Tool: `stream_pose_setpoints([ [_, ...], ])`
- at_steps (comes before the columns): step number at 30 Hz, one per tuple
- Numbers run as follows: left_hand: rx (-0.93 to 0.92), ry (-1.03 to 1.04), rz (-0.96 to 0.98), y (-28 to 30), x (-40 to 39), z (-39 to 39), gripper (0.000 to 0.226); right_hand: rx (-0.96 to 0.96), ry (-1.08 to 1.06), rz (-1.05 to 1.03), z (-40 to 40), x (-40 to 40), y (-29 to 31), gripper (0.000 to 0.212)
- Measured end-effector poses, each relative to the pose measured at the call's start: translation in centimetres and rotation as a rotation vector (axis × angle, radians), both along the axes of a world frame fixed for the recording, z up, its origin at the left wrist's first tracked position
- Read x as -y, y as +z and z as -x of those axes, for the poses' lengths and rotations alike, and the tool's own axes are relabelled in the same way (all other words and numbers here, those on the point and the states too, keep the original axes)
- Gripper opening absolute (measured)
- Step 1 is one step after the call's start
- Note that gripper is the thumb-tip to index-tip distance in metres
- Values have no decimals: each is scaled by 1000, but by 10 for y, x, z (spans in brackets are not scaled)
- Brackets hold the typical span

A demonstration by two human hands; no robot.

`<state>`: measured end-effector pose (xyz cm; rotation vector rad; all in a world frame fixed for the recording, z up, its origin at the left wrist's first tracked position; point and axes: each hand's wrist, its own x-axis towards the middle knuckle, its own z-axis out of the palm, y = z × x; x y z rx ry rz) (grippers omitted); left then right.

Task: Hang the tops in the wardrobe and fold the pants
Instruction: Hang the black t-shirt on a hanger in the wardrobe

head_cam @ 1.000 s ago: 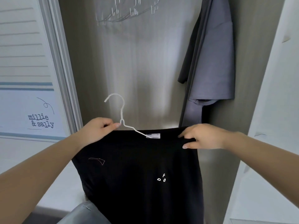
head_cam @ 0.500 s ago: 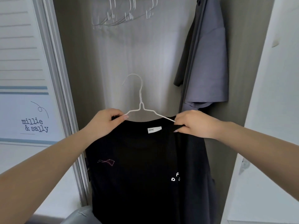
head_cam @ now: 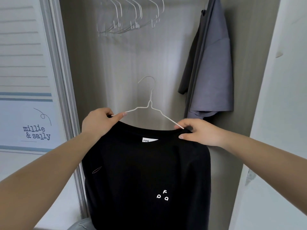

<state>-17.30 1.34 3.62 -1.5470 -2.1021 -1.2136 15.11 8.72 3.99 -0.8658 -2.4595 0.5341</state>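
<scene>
A black top (head_cam: 146,176) with small white letters and a white neck label hangs in front of the open wardrobe. A white wire hanger (head_cam: 150,103) sits in its neck opening, hook upright. My left hand (head_cam: 98,123) pinches the top's left shoulder together with the hanger's left arm. My right hand (head_cam: 199,131) grips the right shoulder at the hanger's right arm. Both shoulders lie over the hanger's ends.
Several bare white wire hangers (head_cam: 131,17) hang at the top of the wardrobe. A grey top (head_cam: 211,63) hangs at the right inside. A white door (head_cam: 282,113) stands at the right, a framed panel with lettering (head_cam: 33,113) at the left. Grey fabric (head_cam: 81,224) shows at the bottom.
The black top and hanger rose and the hanger turned upright. My right hand shifted from the top's hem edge onto the right shoulder and hanger arm. The top now hangs straight.
</scene>
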Motion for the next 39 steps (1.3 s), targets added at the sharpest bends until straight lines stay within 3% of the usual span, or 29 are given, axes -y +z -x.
stream_pose_setpoints([
  [2, -7, 39, 8, 4, -5, 1, 64, -11, 45, 114, 0, 4, 5, 19],
  [6, 60, 5, -26, 14, -19, -5, 61, -294, 52, 311, 3, 10, 21, 22],
  [9, 234, -170, -87, 25, -35, -16, 48, -435, 9, 452, 8, 12, 33, 23],
  [15, 542, -619, -31, 38, -53, -80, 68, -784, -42, 714, 24, 11, 58, 17],
  [18, 608, -815, 26, 41, -59, -114, 51, -917, -25, 708, 33, 1, 79, 13],
  [21, 633, -941, 21, 46, -74, -139, 62, -971, -55, 647, 42, -15, 105, 9],
  [23, 603, -989, 4, 59, -87, -152, 58, -988, -75, 589, 48, -31, 127, 9],
  [27, 540, -966, -138, 96, -124, -158, 70, -1022, -75, 473, 61, -71, 173, 14],
  [36, 422, -994, -306, 204, -211, -170, 58, -1094, -50, 209, 69, -173, 300, 6],
  [39, 326, -997, -348, 234, -237, -176, 59, -1100, -69, 106, 71, -204, 339, 13],
])
